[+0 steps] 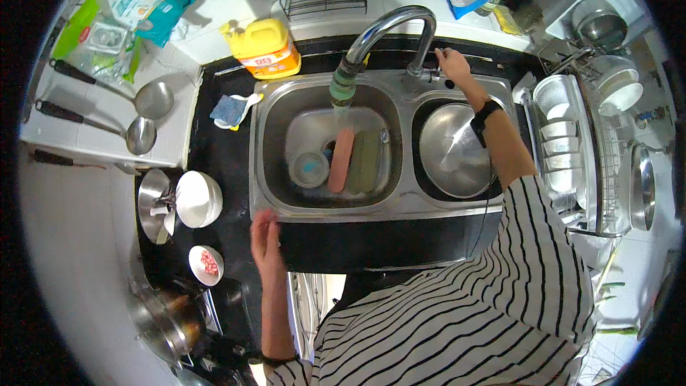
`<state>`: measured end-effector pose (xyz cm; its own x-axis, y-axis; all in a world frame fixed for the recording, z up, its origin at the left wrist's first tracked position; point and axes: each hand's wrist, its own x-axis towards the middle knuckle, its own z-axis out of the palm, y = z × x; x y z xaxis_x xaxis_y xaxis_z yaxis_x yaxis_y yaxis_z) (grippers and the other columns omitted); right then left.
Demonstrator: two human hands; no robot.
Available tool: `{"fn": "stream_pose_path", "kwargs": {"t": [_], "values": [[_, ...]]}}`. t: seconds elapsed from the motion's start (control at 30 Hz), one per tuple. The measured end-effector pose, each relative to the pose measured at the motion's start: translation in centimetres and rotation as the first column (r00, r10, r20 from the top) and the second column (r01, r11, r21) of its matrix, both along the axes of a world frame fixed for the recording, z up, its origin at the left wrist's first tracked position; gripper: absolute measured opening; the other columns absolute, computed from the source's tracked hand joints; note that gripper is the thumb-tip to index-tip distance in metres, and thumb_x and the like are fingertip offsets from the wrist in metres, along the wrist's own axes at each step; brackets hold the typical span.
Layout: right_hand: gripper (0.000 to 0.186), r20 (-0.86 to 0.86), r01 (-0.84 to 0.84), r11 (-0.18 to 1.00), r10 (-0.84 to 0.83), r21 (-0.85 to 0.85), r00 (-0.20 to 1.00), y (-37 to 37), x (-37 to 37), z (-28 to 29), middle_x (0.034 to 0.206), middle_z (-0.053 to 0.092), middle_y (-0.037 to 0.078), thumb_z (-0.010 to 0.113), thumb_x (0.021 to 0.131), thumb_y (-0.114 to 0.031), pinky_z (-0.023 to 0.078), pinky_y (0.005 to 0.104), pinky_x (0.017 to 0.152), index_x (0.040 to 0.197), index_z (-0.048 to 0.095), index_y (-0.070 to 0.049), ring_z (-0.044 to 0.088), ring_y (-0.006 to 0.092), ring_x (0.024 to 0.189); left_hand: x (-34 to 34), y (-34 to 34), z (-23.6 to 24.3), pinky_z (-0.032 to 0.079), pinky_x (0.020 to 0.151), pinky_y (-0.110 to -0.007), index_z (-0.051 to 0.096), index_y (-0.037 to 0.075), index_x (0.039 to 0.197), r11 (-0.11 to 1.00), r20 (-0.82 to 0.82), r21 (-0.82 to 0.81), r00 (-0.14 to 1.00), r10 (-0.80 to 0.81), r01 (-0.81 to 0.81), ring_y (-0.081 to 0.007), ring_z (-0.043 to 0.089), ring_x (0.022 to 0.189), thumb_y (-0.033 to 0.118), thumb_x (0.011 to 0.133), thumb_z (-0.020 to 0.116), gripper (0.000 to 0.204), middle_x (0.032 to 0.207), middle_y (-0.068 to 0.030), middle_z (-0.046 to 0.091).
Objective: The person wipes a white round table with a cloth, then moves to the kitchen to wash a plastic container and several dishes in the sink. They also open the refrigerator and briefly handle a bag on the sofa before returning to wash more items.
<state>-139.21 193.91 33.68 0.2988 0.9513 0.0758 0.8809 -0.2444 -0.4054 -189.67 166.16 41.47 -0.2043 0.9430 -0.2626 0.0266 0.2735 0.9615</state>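
My right hand [453, 66] reaches to the base of the curved chrome faucet [389, 16], its fingers closed at the handle, which they partly hide. A green-striped sleeve [343, 86] covers the spout, and water runs from it into the larger sink basin [275, 150]. In that basin lie a small round bowl [309, 170], a long pink case-like piece [341, 161] and an olive-green one [366, 162]. Slightly blurred, my left hand [266, 237] hovers by the sink's front left corner, fingers stretched out and holding nothing.
A large metal bowl [457, 154] fills the smaller basin. A yellow jug [264, 50] and a sponge [230, 111] stand at the back left. White bowls [196, 200] and a small bowl of pink pieces [206, 266] sit left. A dish rack [604, 171] is right.
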Motion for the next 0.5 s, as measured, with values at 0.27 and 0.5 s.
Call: {"fn": "stream_pose_path", "kwargs": {"t": [0.27,0.5], "values": [[0.025,-0.916,-0.112,0.981,0.187,0.157,0.355,-8.6,-15.8,-0.5,0.082,0.059,0.002,0.055,0.088,-0.030,0.046,0.0292,0.064,0.096,0.057,-0.007,0.057,0.0138,0.072,13.9,17.6,-8.5,0.040,0.096,-0.039,0.049,-0.004,0.109,0.970,0.861,-0.237,0.474,0.181,0.061,-0.0295,0.049,0.111,0.023,0.089,0.051,0.033,0.112,-0.0184,0.055],[0.031,-0.818,-0.073,0.968,-0.244,-0.242,-0.520,-4.5,-26.8,-5.9,0.089,0.060,0.010,0.059,0.085,-0.033,0.049,0.0432,0.068,0.104,0.053,-0.009,0.059,0.0273,0.082,17.6,25.9,-15.8,0.046,0.073,-0.032,0.060,0.000,0.094,0.971,0.366,0.170,0.904,-0.219,0.167,-0.0187,0.057,0.083,0.008,0.086,0.048,0.017,0.090,-0.0072,0.060]]}}
